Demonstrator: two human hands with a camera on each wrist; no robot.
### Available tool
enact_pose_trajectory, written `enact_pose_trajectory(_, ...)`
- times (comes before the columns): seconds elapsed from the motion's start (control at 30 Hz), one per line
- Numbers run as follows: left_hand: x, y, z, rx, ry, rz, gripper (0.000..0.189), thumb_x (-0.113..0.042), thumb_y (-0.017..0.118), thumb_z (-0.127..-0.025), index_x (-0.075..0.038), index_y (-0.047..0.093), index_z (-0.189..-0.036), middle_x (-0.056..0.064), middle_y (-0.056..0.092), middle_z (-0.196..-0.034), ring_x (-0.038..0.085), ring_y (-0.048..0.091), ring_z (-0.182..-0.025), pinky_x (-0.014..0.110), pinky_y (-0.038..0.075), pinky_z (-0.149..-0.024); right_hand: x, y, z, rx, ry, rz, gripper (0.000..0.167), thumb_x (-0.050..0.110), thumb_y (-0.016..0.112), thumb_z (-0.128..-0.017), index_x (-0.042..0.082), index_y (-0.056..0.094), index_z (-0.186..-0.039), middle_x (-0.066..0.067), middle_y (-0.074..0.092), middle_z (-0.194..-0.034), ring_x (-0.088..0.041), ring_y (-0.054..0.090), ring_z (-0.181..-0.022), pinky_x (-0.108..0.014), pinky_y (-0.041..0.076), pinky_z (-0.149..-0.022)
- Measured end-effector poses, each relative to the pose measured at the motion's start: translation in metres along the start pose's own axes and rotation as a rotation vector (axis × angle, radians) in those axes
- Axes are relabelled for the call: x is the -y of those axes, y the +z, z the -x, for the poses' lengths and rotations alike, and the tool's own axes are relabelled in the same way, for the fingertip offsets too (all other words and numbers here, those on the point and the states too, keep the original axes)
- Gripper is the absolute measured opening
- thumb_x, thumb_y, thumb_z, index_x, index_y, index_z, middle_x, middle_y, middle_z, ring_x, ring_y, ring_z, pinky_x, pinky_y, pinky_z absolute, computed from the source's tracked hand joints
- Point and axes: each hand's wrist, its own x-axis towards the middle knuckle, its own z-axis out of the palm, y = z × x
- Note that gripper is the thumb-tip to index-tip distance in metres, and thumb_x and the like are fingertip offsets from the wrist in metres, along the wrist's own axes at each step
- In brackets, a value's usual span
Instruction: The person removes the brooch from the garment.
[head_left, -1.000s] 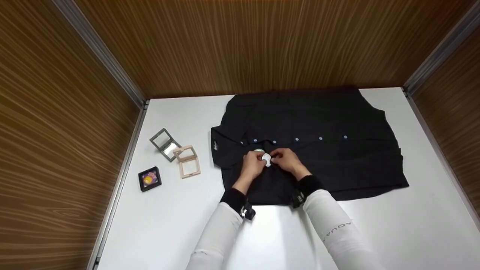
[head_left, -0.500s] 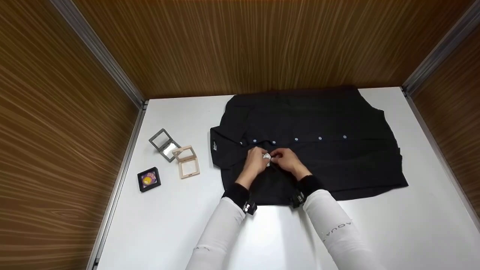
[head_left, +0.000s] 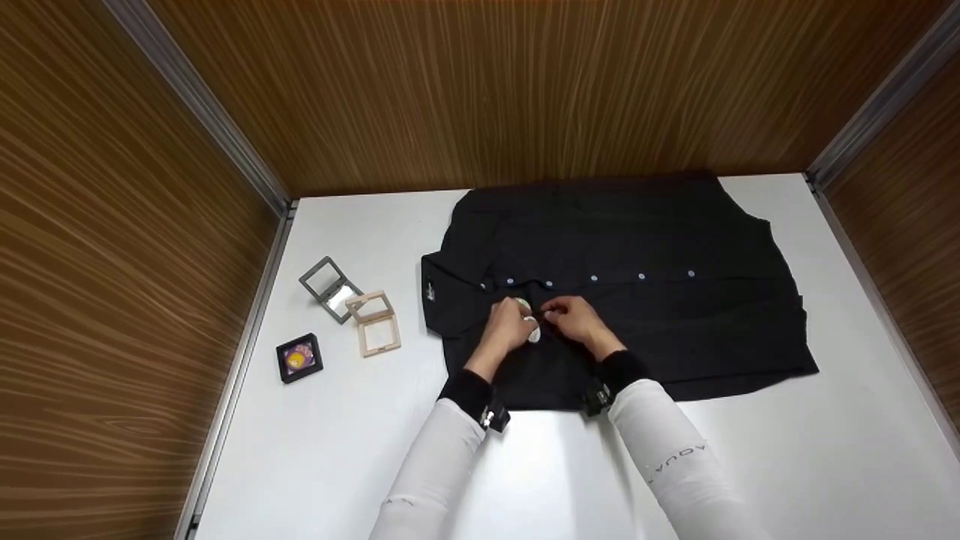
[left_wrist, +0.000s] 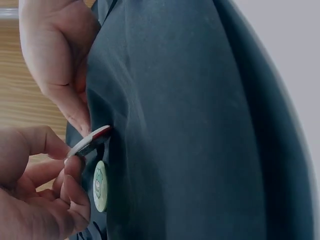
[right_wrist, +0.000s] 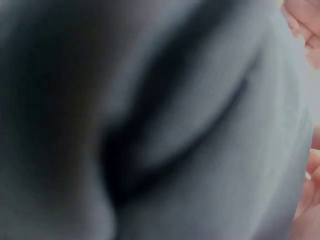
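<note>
A black button-up shirt (head_left: pixel 637 225) lies flat, its collar towards the left. My left hand (head_left: pixel 508 326) pinches a round white pin badge (head_left: pixel 533 330) between thumb and fingers. In the left wrist view that badge (left_wrist: pixel 89 142) is tilted nearly edge-on, its far edge right at the cloth. Just beside it a pale green round badge (left_wrist: pixel 100 186) with a small cartoon figure sits on the shirt. My right hand (head_left: pixel 576 321) pinches the shirt front close to the white badge, its fingertips partly hidden. Blurred dark cloth fills most of the right wrist view.
Left of the shirt on the white table (head_left: pixel 360 435) stand an open grey frame case (head_left: pixel 330 290) and an open beige one (head_left: pixel 375 324). Nearer lies a black case (head_left: pixel 299 358) with a purple and yellow item inside. Wood-grain panels (head_left: pixel 480 90) enclose the table.
The white badge has turned from facing up to a steep tilt. My left hand has shifted its hold on it, moving right, then slightly back. My right hand has stayed nearly in place.
</note>
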Motion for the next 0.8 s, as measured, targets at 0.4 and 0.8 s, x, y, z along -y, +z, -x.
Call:
enact_pose_trajectory(0.4,0.041,-0.003,0.013,-0.073,-0.095,0.443,0.020,0.002,0.065,-0.079,0.003,0.075,-0.097,0.005,0.069,-0.079,0.011,0.059,-0.069,0.022,0.049,-0.063,-0.002,-0.008,0.003,-0.048,0.048,-0.020,0.016,0.006,0.062,-0.092,-0.003,0.069,-0.104,-0.004,0.063,-0.076,-0.012,0.058,-0.058,-0.024,0.049,-0.056)
enact_pose_trajectory(0.8,0.056,-0.007,0.018,-0.064,-0.086,0.528,0.028,0.005,0.059,-0.079,0.007,0.073,-0.103,-0.001,0.062,-0.070,0.007,0.054,-0.061,0.018,0.044,-0.056,-0.004,-0.023,0.016,0.008,-0.013,0.565,0.046,0.029,0.063,-0.095,0.025,0.056,-0.141,-0.025,0.052,-0.122,-0.038,0.054,-0.108,-0.054,0.046,-0.087)
